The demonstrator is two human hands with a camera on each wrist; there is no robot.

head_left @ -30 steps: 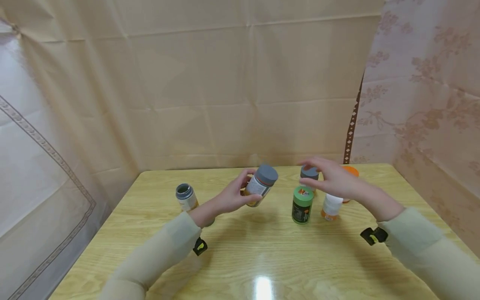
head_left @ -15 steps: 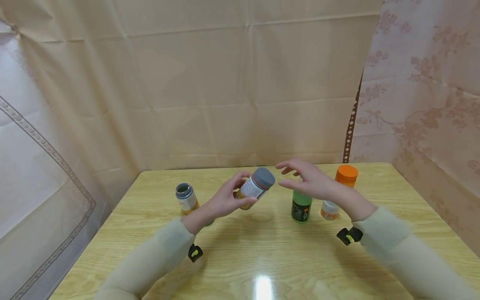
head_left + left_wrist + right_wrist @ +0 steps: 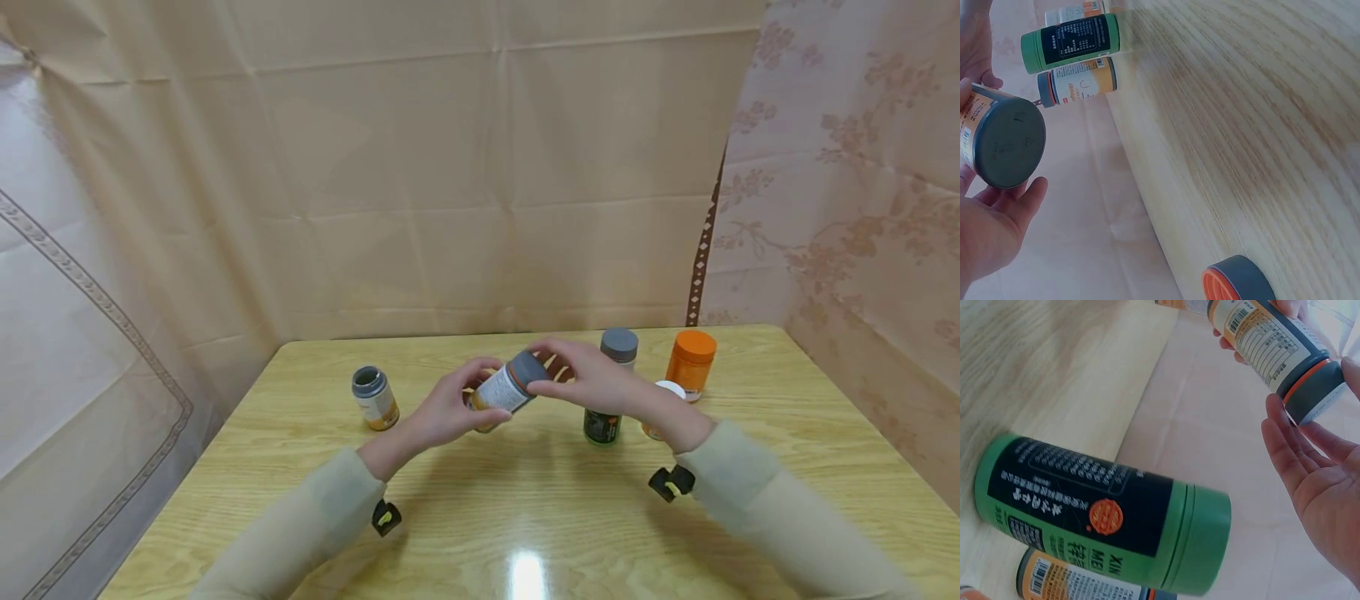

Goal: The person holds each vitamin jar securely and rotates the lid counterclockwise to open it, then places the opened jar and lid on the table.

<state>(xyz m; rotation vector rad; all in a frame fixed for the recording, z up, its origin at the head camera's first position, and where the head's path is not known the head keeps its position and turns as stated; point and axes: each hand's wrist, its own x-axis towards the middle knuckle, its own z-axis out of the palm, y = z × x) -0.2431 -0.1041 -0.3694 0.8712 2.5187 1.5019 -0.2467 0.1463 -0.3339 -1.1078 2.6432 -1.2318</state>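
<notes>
Grey-capped bottle (image 3: 495, 392) sits tilted in my left hand (image 3: 442, 410), clear of the table (image 3: 480, 508), its top leaning toward half past one in the head view, where twelve is straight away from me. My left thumb lies along the near side and my fingers curl round the far side, parted only as wide as the bottle's body; the dark base shows in the left wrist view. My right hand (image 3: 600, 383) meets the upper end from three o'clock, thumb at the near side of the grey cap (image 3: 528, 371) and fingers bent round the far side, spread about as wide as the cap. How hard they press I cannot tell.

Around the held bottle as the clock's centre, an uncapped bottle (image 3: 377, 402) stands at nine, well apart. A green jar (image 3: 1104, 512) stands between three and four, its top hidden behind my right hand in the head view. Another grey-lidded bottle (image 3: 619, 343) is between two and three, and an orange jar (image 3: 690, 367) is farther out near three, with a white-lidded jar (image 3: 672, 388) nearer me, partly covered by my wrist. Toward five o'clock of the left wrist view, a loose cap (image 3: 1249, 278) lies on the table, orange inside up.
</notes>
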